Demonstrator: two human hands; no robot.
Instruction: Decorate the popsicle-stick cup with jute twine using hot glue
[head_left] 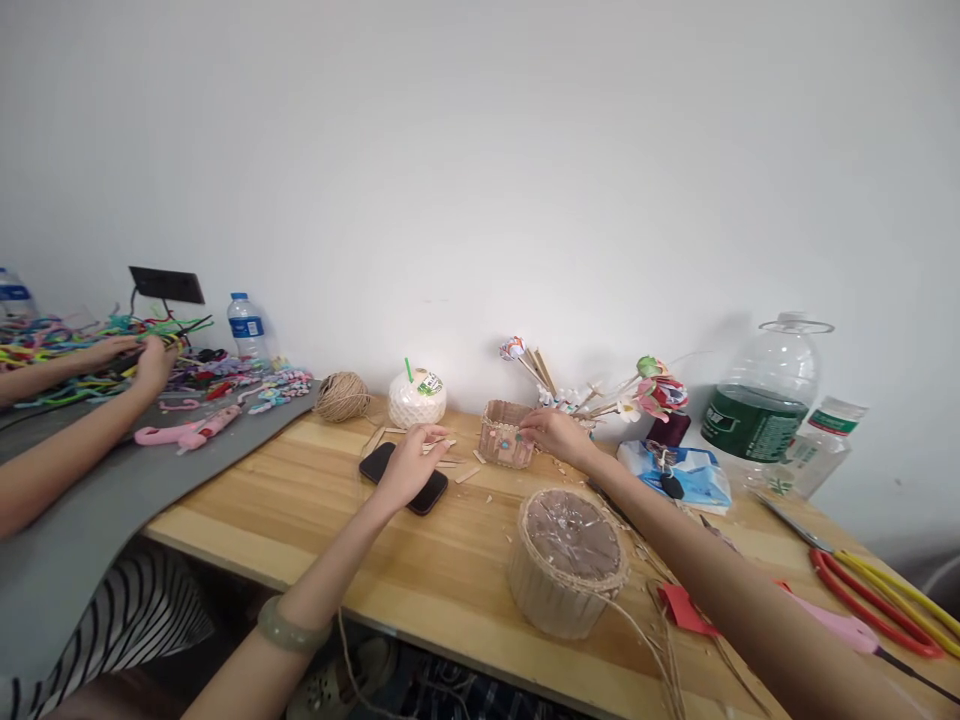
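Note:
My left hand [411, 462] reaches over a black phone [403, 478] and pinches a thin wooden stick [437, 447] among several loose sticks on the wooden table [315, 500]. My right hand [551, 433] rests its fingers on the right side of a small box made of wooden sticks [504, 436], which stands upright near the wall. A round cardboard container wrapped in twine [570, 560] sits in front of my right forearm.
A twine ball [342, 396], a white coconut with a straw [417, 398], paper flowers on sticks [645, 392], a tissue pack [686, 475], a large water jug [765, 400] and red and yellow cutters [877, 590] lie around. At left, another person's hands [142, 365] work among coloured pipe cleaners on a grey mat [112, 490].

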